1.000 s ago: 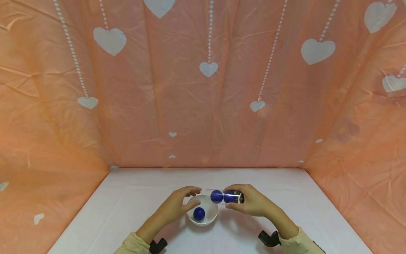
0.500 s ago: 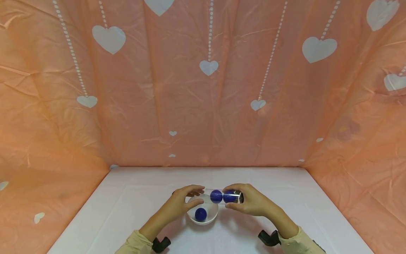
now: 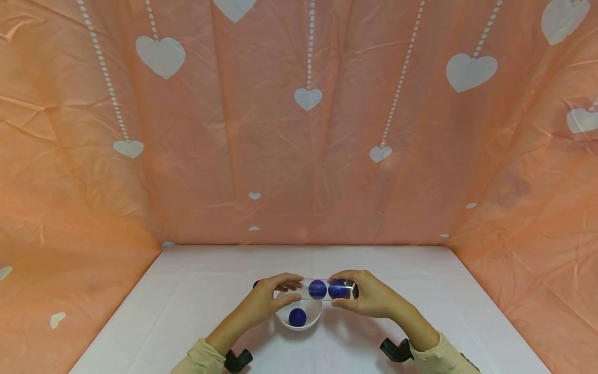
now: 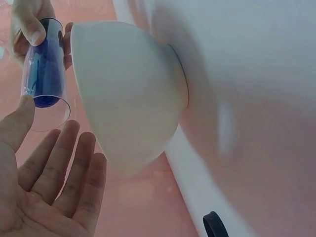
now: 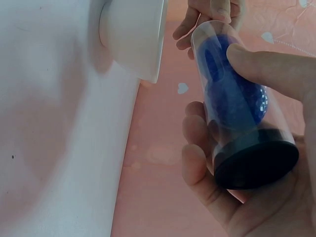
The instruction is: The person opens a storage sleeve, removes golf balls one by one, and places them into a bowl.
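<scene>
Looking from the near edge: two cream sleeves [image 3: 201, 358] at the bottom of the head view, each with a black wrist-camera mount [image 3: 396, 350], partly cut off by the frame.

Right hand [image 3: 369, 298] grips a clear plastic tube [image 3: 327, 289], lying roughly level, above and just behind the white bowl [image 3: 299, 314]. Thumb on one side and fingers wrapped under, clear in the right wrist view. Tube has a black end cap [image 5: 256, 165] at the palm end; open mouth points toward the left hand. Two blue balls [image 3: 317, 289] inside, side by side and touching. In the right wrist view they blur into one blue mass, can't separate them there.

Left hand [image 3: 268, 301] sits at the tube's open mouth, over the bowl's left rim. Fingers straight and relaxed in the left wrist view, palm facing the mouth, holding nothing. Whether a fingertip touches the tube rim: can't tell. A small dark thing shows just behind this hand in the head view, too hidden to identify.

Bowl stands on the white table [image 3: 187, 306]; a third blue ball [image 3: 297, 316] lies inside it. Wrist views show only the bowl's outside and foot, so its contents are hidden there.

Behind the table: peach backdrop [image 3: 299, 156] with white hearts on dotted strings, wrinkled, wrapping both sides.
</scene>
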Motion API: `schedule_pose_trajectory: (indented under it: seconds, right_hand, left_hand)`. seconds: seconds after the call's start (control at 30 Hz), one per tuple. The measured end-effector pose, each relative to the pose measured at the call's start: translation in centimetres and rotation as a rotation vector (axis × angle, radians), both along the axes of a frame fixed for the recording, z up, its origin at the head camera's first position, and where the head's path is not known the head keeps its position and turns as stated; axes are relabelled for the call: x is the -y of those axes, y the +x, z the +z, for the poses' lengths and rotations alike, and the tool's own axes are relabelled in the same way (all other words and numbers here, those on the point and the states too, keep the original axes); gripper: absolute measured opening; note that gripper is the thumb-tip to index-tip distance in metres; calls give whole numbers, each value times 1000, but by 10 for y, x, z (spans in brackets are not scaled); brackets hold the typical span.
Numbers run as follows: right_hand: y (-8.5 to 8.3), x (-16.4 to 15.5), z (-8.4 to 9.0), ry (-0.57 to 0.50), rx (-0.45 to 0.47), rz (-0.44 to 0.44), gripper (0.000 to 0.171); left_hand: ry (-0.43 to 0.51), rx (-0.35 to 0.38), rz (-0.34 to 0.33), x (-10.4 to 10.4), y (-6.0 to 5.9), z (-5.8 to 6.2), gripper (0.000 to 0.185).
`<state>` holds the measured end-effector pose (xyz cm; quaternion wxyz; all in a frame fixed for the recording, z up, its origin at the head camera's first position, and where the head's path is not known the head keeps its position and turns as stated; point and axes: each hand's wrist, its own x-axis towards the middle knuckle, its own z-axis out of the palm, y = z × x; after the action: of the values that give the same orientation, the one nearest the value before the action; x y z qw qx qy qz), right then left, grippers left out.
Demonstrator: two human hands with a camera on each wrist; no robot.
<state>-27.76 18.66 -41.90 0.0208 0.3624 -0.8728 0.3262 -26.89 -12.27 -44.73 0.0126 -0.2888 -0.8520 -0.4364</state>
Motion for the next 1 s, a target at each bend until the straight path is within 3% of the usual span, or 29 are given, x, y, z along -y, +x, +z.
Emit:
schedule_pose_trajectory:
  seconds: [1.0]
  right_hand:
    - [-2,3,7,44,18,0,52]
  left_hand:
    - [2,7,17,1,3,2,40]
